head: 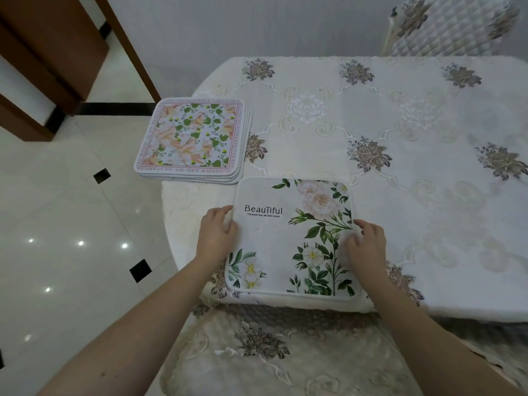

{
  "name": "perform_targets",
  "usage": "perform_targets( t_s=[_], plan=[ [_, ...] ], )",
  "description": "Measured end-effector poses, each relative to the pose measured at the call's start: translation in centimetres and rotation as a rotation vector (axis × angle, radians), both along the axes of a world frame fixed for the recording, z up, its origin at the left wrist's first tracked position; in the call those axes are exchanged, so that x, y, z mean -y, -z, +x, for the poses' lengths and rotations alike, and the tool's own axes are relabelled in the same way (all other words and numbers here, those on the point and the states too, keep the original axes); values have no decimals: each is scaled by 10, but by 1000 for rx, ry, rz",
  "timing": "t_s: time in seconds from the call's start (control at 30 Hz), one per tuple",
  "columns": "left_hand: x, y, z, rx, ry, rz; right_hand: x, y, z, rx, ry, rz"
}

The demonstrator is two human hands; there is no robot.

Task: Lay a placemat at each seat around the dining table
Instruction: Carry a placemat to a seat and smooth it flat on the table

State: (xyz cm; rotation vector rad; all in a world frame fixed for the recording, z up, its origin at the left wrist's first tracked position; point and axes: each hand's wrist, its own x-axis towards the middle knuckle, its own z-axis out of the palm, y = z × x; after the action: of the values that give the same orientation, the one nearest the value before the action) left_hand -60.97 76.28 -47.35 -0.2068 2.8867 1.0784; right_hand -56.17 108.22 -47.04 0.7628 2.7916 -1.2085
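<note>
A white placemat point(271, 241) printed with flowers and the word "Beautiful" lies flat at the near edge of the dining table point(400, 195). My left hand point(217, 232) grips its left edge, fingers curled over the rim. My right hand point(367, 247) rests on its right edge, fingers bent onto the mat. A stack of several placemats point(191, 138) with a pink and green flower print sits at the table's far left corner, overhanging the edge a little.
The table wears a white embroidered cloth with dark flower motifs. A cushioned chair seat point(271, 352) is right below me. Another padded chair point(448, 27) stands at the far side. Glossy tiled floor point(71, 224) and a wooden door frame point(57, 52) lie to the left.
</note>
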Motion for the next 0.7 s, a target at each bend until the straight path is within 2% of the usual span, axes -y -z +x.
perform_targets(
  t_s=[0.2, 0.33, 0.5, 0.7],
  plan=[
    [-31, -1, -28, -160, 240, -166, 43, -2, -37, -55, -236, 62],
    [-57, 6, -54, -107, 436, -316, 74, 5, -68, -44, -394, 111],
    [-71, 22, -80, -32, 527, -375, 90, 28, -100, -48, -494, 284],
    [-70, 47, -82, -128, 629, -489, 93, 51, -109, -38, -573, 509]
  ],
)
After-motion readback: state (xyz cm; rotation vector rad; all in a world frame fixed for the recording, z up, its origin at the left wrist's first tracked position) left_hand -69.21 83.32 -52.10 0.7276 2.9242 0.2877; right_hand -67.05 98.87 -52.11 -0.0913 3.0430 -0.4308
